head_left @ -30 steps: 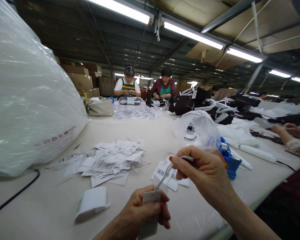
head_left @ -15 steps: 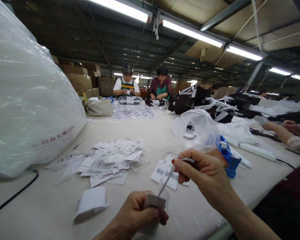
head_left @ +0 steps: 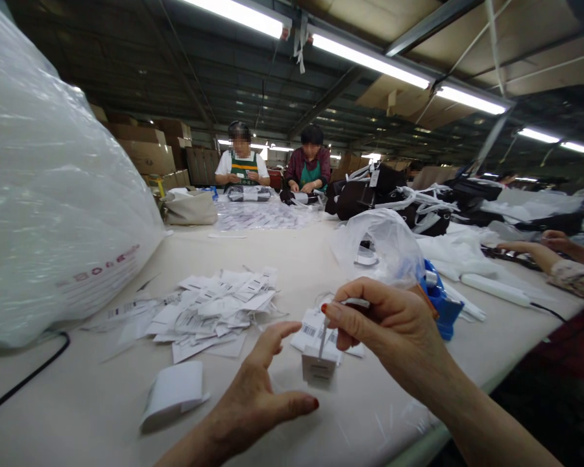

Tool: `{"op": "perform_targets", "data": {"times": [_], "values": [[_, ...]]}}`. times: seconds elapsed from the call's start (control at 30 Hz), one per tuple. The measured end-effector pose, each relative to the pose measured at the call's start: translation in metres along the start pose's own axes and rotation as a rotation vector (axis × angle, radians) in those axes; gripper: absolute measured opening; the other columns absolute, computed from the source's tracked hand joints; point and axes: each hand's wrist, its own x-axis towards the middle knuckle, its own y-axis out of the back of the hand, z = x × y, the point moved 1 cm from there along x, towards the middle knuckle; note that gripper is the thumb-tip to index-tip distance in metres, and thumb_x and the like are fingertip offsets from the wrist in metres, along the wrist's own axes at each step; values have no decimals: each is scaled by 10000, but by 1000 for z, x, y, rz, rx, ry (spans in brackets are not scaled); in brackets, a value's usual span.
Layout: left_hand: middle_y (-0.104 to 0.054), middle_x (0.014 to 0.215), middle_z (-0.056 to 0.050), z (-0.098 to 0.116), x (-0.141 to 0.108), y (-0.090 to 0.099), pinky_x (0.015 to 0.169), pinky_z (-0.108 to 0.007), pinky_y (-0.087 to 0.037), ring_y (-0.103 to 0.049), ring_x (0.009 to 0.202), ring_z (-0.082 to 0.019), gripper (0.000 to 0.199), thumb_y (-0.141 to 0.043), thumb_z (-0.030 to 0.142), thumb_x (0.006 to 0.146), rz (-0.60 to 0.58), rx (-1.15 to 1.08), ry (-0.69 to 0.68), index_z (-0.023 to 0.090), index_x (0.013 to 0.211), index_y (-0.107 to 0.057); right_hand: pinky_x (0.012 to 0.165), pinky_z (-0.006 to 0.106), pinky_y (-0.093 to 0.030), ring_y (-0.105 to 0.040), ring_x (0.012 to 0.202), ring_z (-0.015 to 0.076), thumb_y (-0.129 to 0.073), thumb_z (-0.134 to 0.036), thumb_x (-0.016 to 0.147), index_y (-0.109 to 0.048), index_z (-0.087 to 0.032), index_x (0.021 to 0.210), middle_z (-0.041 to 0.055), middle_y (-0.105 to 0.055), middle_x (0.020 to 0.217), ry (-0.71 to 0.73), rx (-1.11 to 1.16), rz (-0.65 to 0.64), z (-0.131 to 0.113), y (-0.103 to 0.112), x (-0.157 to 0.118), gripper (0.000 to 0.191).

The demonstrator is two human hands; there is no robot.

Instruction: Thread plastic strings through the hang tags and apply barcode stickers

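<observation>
My right hand point(head_left: 387, 324) pinches the string of a white hang tag point(head_left: 318, 368), which dangles below the fingertips over the table. Left of the tag, my left hand point(head_left: 260, 392) is open, thumb and fingers spread apart, touching nothing. Behind the dangling tag lie a few white barcode tags point(head_left: 307, 329) with a loop of string. A loose heap of white printed tags point(head_left: 219, 311) sits farther left. Closer to me rests a curved white piece of paper or card point(head_left: 174, 392).
A large clear plastic bag point(head_left: 73, 194) bulges at the left. A blue tape dispenser point(head_left: 442, 308) stands beside an open plastic bag point(head_left: 377, 250). Black bags point(head_left: 365, 198) with white straps are piled behind. Two people work across the table point(head_left: 185, 250); another person's arms point(head_left: 540, 256) reach in from the right.
My left hand has let go of the tag, moved slightly left and spread its fingers. The tag now hangs by its string from my right hand.
</observation>
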Motion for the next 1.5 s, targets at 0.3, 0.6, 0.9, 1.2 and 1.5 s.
{"op": "perform_targets", "data": {"times": [0.3,0.6,0.9,1.2,1.5], "values": [[-679,861,-42,35,31,-18,847,-307,-388,-577,893,-218,83,-663,213,733,-187,-227,-155,185,696,-732,441,180,-424,-533,468,86,-652,-297,765,-609,-171,684,-27,-593,531,62,-68,66,-3,-4,-2,156],[-697,630,-52,18,18,-19,634,-282,-404,-588,632,-172,185,-737,305,637,-207,-384,192,123,667,-741,430,162,-410,-543,422,76,-670,-293,747,-622,-176,674,-47,-578,458,69,-62,131,1,-4,-2,146],[-717,666,-28,14,18,-21,565,-248,-446,-606,536,-129,347,-819,161,448,-168,-595,352,136,749,-648,420,164,-405,-543,421,72,-673,-281,738,-619,-177,655,-44,-600,504,44,-8,170,4,0,2,144],[-729,624,-83,-1,2,-29,539,-231,-422,-600,519,-132,355,-751,223,521,-316,-670,475,107,837,-636,403,164,-358,-516,412,64,-698,-307,713,-622,-175,635,-45,-588,481,-2,63,199,10,3,3,171],[-650,598,-22,-15,-18,-20,575,-253,-427,-623,549,-142,347,-742,405,656,-322,-748,446,120,841,-670,417,190,-349,-503,406,70,-740,-344,663,-621,-162,633,-25,-621,510,-93,227,256,37,14,14,219]]}}
